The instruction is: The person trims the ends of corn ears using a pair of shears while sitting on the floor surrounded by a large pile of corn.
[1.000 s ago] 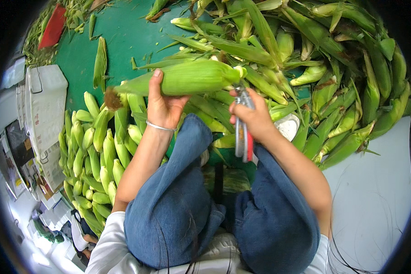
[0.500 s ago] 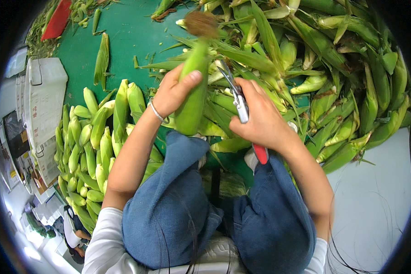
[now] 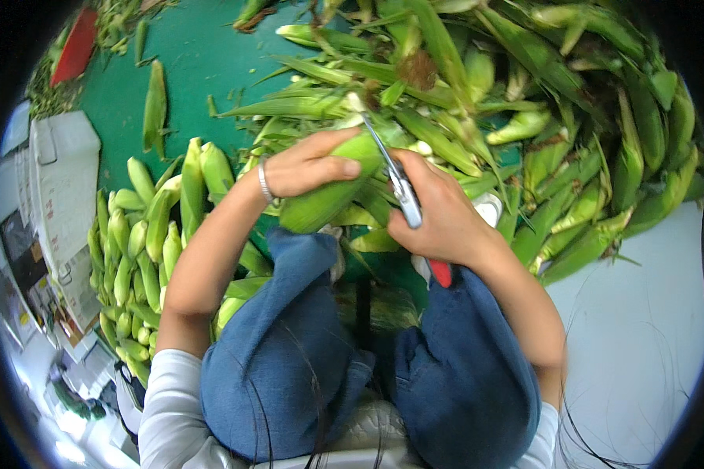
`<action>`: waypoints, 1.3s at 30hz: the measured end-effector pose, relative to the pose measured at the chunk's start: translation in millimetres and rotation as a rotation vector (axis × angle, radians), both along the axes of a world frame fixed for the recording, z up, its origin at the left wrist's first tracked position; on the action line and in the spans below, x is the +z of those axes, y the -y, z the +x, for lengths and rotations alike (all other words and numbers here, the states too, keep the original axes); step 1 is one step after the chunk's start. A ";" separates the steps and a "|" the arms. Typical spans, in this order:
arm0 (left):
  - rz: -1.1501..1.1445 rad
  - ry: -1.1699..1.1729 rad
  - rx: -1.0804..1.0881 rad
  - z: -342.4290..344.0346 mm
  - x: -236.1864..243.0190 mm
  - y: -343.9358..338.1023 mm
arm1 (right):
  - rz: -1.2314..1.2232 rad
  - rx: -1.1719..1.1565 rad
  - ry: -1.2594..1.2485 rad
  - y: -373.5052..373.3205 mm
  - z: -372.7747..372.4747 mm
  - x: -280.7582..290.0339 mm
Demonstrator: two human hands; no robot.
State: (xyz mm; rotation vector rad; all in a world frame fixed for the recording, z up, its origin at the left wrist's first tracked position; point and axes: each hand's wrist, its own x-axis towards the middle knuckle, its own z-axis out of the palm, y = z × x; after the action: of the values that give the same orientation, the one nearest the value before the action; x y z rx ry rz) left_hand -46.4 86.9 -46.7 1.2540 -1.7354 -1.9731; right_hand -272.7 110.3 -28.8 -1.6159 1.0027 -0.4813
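Note:
My left hand [image 3: 313,166], with a bracelet at the wrist, is closed around a green husked ear of corn [image 3: 325,205]. The ear is tilted, its upper end leaning right toward the shears. Gripped in my right hand [image 3: 440,205] is a pair of pruning shears [image 3: 403,191] with a red handle end. Their blades point up and left, right by the ear's upper end; whether they touch it I cannot tell. A brown tuft of corn silk [image 3: 417,70] shows over the husks beyond.
Trimmed corn ears [image 3: 145,242] are heaped at my left. A large pile of untrimmed corn [image 3: 555,70] covers the far right, with loose husks [image 3: 289,105] ahead. A single husk piece [image 3: 155,105] lies on the green surface [image 3: 203,47]. A white crate [image 3: 66,180] stands far left.
The ear in my left hand has come down and tipped rightward, from nearly upright with brown silk on top. My right hand has shifted slightly, keeping the shears; their blades are now beside the ear's upper end.

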 end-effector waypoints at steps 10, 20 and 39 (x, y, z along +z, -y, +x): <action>0.203 0.769 0.259 252.9 -44.3 -118.8 | 0.219 -0.612 -0.633 -11.9 -134.9 -21.7; 0.349 0.894 -0.175 378.9 -27.2 -303.9 | -0.211 -1.359 -1.237 -87.9 -296.9 -108.1; -0.414 0.442 0.427 -18.2 -26.7 2.2 | 0.603 -0.554 0.451 5.8 -63.8 -12.9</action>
State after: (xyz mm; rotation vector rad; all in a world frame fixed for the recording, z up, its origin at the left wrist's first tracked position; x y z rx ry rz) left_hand -64.6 84.7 -73.4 1.7960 -1.7375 -1.0904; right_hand -336.5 104.5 -41.6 -0.6419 1.1001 -0.7825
